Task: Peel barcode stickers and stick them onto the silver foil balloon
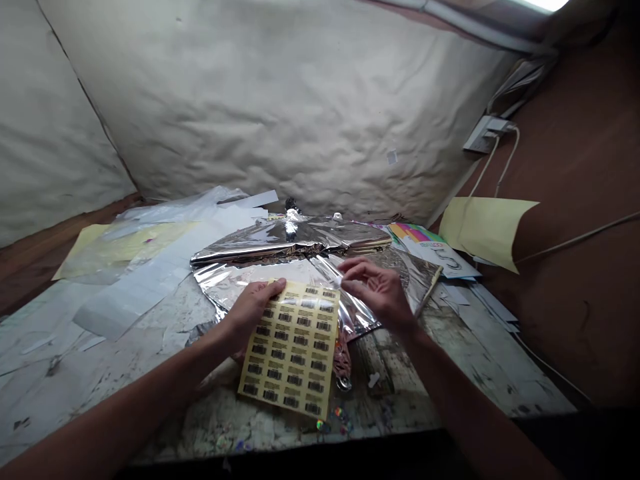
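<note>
- Sheet of barcode stickers [290, 350] is held tilted above a worn wooden table [107, 380], its long axis running roughly away from the person and its far end leaning slightly left.
- Its upper left edge is gripped by the left hand [250, 317], with the fingers closed on the paper.
- The right hand [380, 293] is held apart from the sheet, just beyond its upper right corner, so the left hand is the nearer.
- The right fingers [353, 270] are curled toward the thumb at a small white scrap [339, 282]; whether it is gripped cannot be told.
- A silver foil balloon [290, 240] is spread beyond the sheet and partly beneath it.
- A stack of printed cards [435, 252] is placed beyond the sheet, to the right.
- Loose white paper [135, 287] is strewn to the left of the sheet.
- Colored sequins [333, 420] are scattered along its near edge.
</note>
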`<state>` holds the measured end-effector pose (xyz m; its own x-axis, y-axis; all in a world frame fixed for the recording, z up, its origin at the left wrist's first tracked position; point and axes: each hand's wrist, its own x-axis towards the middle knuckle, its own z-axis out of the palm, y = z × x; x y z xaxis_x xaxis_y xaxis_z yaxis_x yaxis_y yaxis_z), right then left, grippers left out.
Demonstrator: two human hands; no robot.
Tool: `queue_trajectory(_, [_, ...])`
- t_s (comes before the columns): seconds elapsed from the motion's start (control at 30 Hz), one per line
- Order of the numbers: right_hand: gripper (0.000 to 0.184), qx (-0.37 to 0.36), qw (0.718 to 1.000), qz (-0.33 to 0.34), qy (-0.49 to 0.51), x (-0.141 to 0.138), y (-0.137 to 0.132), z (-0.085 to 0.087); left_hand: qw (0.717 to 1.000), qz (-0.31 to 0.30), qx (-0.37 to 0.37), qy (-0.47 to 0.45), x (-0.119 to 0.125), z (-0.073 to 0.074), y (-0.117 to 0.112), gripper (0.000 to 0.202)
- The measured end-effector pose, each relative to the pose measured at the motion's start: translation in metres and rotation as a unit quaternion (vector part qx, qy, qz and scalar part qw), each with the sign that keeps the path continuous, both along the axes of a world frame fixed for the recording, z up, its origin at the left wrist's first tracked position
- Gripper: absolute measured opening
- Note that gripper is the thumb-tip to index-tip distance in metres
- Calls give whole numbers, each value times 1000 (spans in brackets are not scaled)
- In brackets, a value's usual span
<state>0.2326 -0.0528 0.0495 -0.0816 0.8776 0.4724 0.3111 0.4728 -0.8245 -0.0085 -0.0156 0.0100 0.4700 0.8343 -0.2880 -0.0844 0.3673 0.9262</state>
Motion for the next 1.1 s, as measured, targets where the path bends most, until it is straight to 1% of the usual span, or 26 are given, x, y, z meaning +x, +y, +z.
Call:
queue_trajectory(0.03, [14,-62,998,15,6,10,4,2,999,-43,-20,0,-2,1,1,42])
queue_trajectory(0.1, [21,-186,980,71,-18,26,12,0,985,-166,-39,1,-5,3,-2,41])
queue_trajectory(0.17, [24,-296,941,149,-67,34,15,-8,956,-290,-35,5,-4,5,-10,40])
queue_trajectory(0.23, [26,-359,906,201,-101,34,16,-17,928,-371,-25,22,-1,6,-20,41])
queue_trajectory(0.3, [26,-375,894,212,-123,30,15,-24,905,-422,-20,43,2,6,-27,41])
queue_trajectory(0.37, [23,-368,895,207,-146,26,15,-28,897,-438,-20,56,3,5,-30,42])
queue_trajectory(0.43, [18,-356,897,193,-177,21,14,-30,896,-440,-17,57,4,4,-29,43])
queue_trajectory(0.5, [11,-333,902,162,-224,17,13,-31,896,-441,-16,55,3,3,-27,43])
queue_trajectory(0.57, [5,-285,908,121,-283,13,10,-30,893,-447,-10,56,2,2,-26,43])
queue_trajectory(0.6, [6,-252,913,98,-307,13,8,-29,891,-450,-6,61,2,2,-25,43])
queue_trajectory(0.67, [22,-178,923,55,-336,14,3,-26,887,-457,2,74,1,3,-24,44])
queue_trajectory(0.7, [30,-144,926,49,-346,17,0,-24,886,-457,6,77,1,4,-23,44])
queue_trajectory(0.73, [36,-117,925,67,-357,20,-3,-22,886,-457,11,77,1,5,-23,44])
queue_trajectory(0.77, [38,-98,918,107,-369,23,-6,-20,887,-456,16,73,1,7,-22,44])
queue_trajectory(0.83, [32,-74,895,205,-390,30,-11,-18,889,-454,27,61,1,9,-22,44])
queue_trajectory(0.87, [27,-61,887,240,-390,33,-13,-19,890,-451,32,56,1,10,-22,44])
queue_trajectory(0.9, [23,-48,886,256,-383,35,-15,-22,892,-448,36,53,2,11,-22,44])
queue_trajectory(0.93, [20,-35,893,257,-369,36,-16,-25,894,-444,40,51,2,11,-22,44])
queue_trajectory(1.0, [16,-22,916,237,-324,37,-16,-35,898,-433,58,54,2,11,-21,44])
queue_trajectory(1.1, [10,-65,950,194,-236,37,-13,-48,899,-413,120,80,4,11,-22,45])
